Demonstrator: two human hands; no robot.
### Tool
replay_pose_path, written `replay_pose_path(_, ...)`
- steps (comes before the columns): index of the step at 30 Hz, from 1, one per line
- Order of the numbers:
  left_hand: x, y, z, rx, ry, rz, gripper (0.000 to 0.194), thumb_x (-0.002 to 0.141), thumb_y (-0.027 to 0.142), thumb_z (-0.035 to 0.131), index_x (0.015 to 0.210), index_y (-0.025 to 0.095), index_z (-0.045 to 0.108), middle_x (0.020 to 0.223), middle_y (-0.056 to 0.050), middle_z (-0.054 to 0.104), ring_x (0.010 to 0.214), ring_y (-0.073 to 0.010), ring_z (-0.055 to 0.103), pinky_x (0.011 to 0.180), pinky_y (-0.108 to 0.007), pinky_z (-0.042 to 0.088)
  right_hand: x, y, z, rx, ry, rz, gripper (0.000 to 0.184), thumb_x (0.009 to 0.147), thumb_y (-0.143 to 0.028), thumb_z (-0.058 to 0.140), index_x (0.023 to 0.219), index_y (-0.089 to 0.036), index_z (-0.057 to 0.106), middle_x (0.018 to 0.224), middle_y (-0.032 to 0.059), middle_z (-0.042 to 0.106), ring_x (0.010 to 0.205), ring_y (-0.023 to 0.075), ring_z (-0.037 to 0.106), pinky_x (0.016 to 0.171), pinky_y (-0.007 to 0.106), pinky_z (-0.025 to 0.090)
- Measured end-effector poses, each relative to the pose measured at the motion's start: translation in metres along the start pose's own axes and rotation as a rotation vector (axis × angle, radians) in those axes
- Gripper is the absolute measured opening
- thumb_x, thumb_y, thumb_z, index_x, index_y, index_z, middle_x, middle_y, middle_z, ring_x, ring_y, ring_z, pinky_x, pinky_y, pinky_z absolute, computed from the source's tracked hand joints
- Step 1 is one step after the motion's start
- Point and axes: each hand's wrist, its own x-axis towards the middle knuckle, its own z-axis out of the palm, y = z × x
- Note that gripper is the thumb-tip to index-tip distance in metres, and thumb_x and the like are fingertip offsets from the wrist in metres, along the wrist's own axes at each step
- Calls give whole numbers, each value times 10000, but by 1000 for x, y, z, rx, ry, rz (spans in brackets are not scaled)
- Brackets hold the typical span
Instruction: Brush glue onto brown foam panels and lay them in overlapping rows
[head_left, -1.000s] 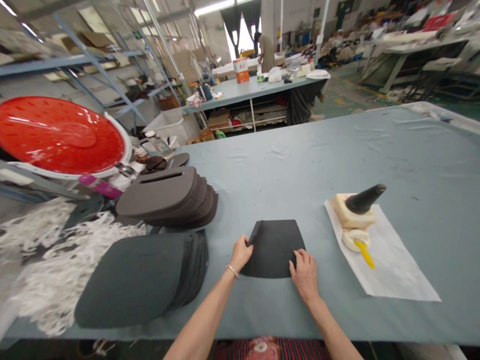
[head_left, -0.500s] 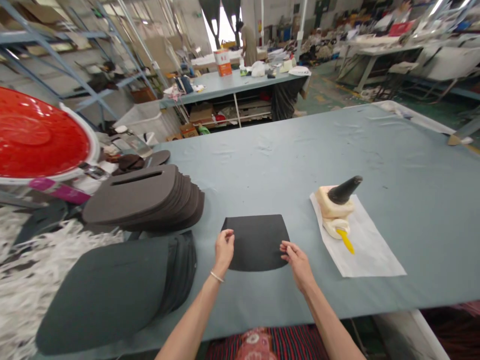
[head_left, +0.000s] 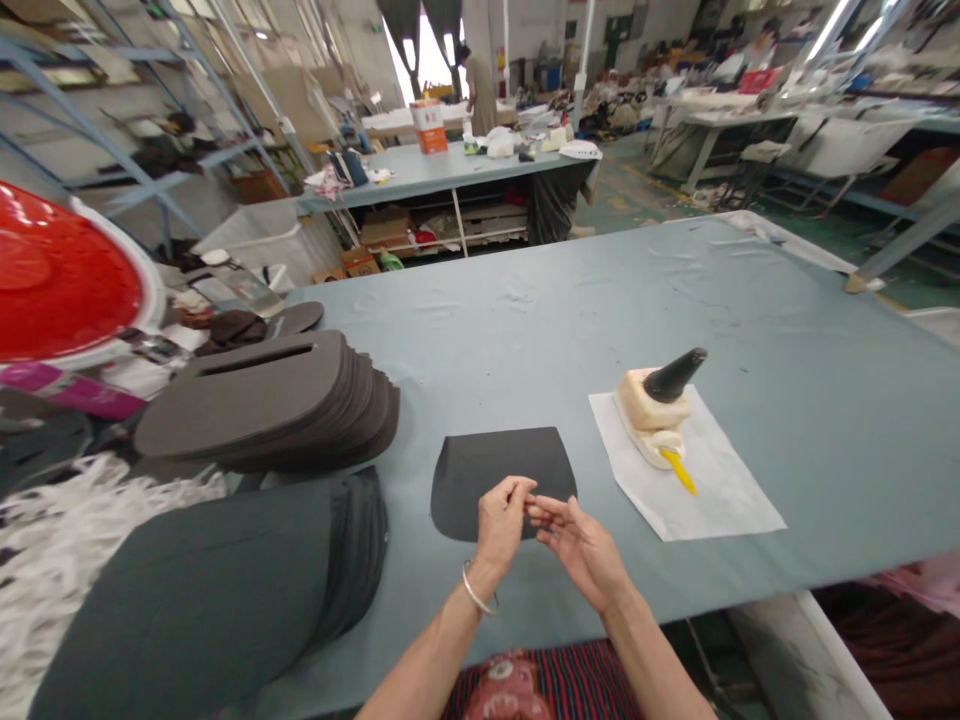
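Left hand and right hand are together at the fingertips in the lower middle of the frame; whether anything small sits between them cannot be told. 1 black panel lies flat on the blue table, its long axis running left to right, its straight edge toward the frame's top, its curved edge toward the bottom; the hands overlap its lower right part in view; 2 stacks, brown-gray and dark green, stand at lower left, well apart from the hands.
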Motion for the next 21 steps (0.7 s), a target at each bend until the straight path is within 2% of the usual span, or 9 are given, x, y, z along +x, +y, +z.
replay_pose_path(3,6,-16,-19,-66,89,-125,378,818,507,463,794,161,613,588,4,575,542,-114,536,539,-228,431,1,8,-24,28,236,-92,405,745,-559,623,704,-156,627,671,34,599,667,135,559,662,275,453)
replay_pose_path(5,6,-28,-32,-87,106,-166,432,799,572,459,746,160,575,523,25,521,485,-106,496,494,-221,402,5,7,-49,5,421,-176,372,705,-516,675,640,-174,543,587,-16,522,573,105,504,578,243,433)
replay_pose_path(8,-2,-51,-47,-114,81,-217,465,740,620,504,785,160,554,570,4,580,518,-131,550,512,-242,427,16,-5,-88,-82,661,-306,358,655,-472,704,789,-205,507,628,-47,521,549,99,505,519,222,422)
replay_pose_path(12,-18,-80,-47,-164,27,-295,597,589,612,633,970,168,515,729,-50,680,623,-188,632,593,-305,484,35,-33,-124,-168,938,-518,601,639,-484,686,1120,-236,424,685,-81,524,539,86,521,516,208,441)
replay_pose_path(15,-31,-98,-40,-146,-46,-367,605,524,630,646,909,176,539,711,-52,679,620,-198,632,594,-317,491,50,-52,-139,-272,1016,-625,691,638,-507,667,1214,-208,432,688,-76,536,543,81,518,509,200,438)
replay_pose_path(18,-42,-113,-38,-95,-120,-376,568,516,651,630,829,179,585,710,-46,669,656,-200,628,613,-313,495,56,-70,-151,-334,1067,-633,582,646,-511,637,1097,-149,565,643,-47,558,550,98,524,501,208,436)
replay_pose_path(21,-49,-125,-44,-42,-106,-368,548,488,663,637,766,192,610,713,-42,666,708,-223,629,630,-326,499,53,-83,-163,-304,1118,-639,497,639,-479,630,983,-120,626,632,-16,594,553,116,543,502,228,448)
